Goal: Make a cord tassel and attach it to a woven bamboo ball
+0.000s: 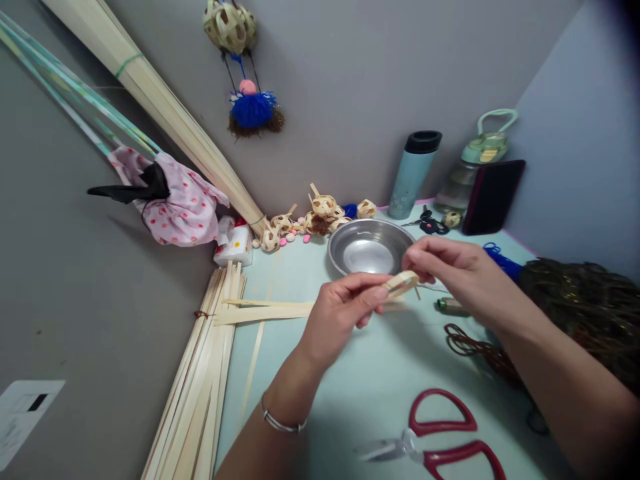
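A pale bamboo strip, bent into a small loop, is pinched between the thumb and fingers of my left hand. Long flat ends stretch leftward from behind that hand over the table. My right hand is just right of the loop, its thumb and fingertips pressed together; what they hold, if anything, is too small to make out. Behind both hands sits a round metal bowl. Red-handled scissors lie with parted blades near the front of the table.
Bundled strips lie at left. Small woven balls, a blue tumbler, a bottle and a phone line the back. Brown cord and dark yarn are at right.
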`<action>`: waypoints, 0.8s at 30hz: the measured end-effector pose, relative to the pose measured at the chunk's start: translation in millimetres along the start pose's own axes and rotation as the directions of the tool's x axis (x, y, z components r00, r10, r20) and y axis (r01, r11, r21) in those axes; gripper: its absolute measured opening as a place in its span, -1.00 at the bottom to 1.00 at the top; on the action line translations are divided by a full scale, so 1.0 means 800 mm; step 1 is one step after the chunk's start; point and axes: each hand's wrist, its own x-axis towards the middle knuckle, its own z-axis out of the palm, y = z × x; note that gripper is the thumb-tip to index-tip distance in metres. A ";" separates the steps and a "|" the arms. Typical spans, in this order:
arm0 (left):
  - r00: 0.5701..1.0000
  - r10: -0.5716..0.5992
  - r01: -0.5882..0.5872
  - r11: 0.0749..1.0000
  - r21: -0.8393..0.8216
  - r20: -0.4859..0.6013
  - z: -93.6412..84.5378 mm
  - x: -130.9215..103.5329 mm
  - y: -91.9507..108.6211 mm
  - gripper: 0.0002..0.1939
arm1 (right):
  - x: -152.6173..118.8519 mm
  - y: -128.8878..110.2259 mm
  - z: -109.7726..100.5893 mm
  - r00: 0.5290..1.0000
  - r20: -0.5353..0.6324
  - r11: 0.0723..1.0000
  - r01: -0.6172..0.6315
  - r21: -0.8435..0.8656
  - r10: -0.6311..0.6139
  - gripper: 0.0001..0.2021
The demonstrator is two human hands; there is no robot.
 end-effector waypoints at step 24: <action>0.988 -0.047 0.011 0.973 -0.232 -0.149 0.006 0.006 -0.014 -0.76 | -0.037 -0.043 0.043 0.993 0.113 0.994 0.055 -0.092 -0.045 -0.86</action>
